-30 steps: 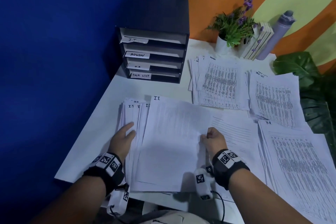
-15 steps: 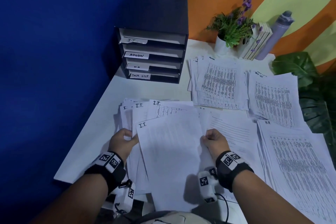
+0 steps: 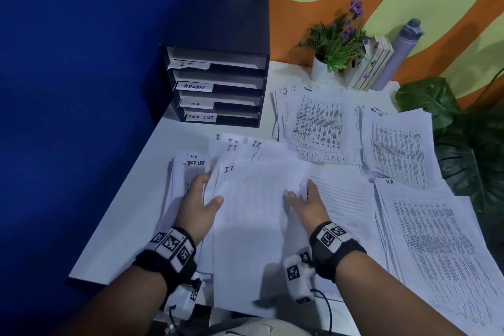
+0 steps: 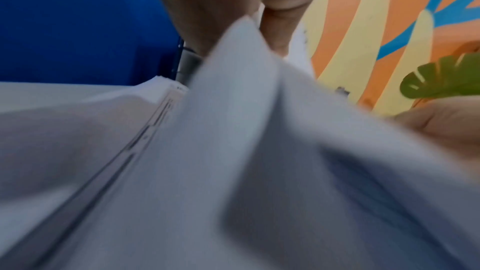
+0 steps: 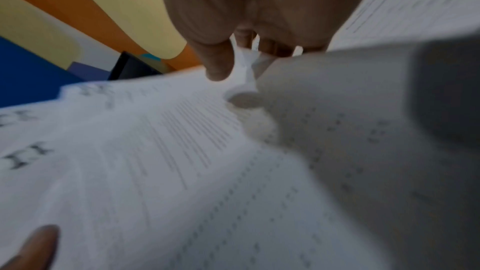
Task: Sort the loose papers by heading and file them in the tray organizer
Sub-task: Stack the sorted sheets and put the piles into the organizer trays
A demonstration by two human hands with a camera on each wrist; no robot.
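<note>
white table (image 3: 131,215) | on it: tray organizer (image 3: 218,68), paper stacks (image 3: 321,123), potted plant (image 3: 335,43), bottle (image 3: 398,54)

The organizer (image 3: 218,63) labels read "I.T.", "ADMIN", "H.R.", "TASK LIST"; the held sheet (image 3: 253,226) is headed "I.T.", the right stack (image 3: 436,240) "H.R."

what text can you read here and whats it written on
"I T": label, top slot of the tray organizer
"ADMIN": second slot label; also heads the far paper stack
"H.R": third slot label; also heads the right stack
"TASK LIST": bottom slot label; also the left stack
"I.T.": sheets both hands hold
Printed tables: too small to read
</note>
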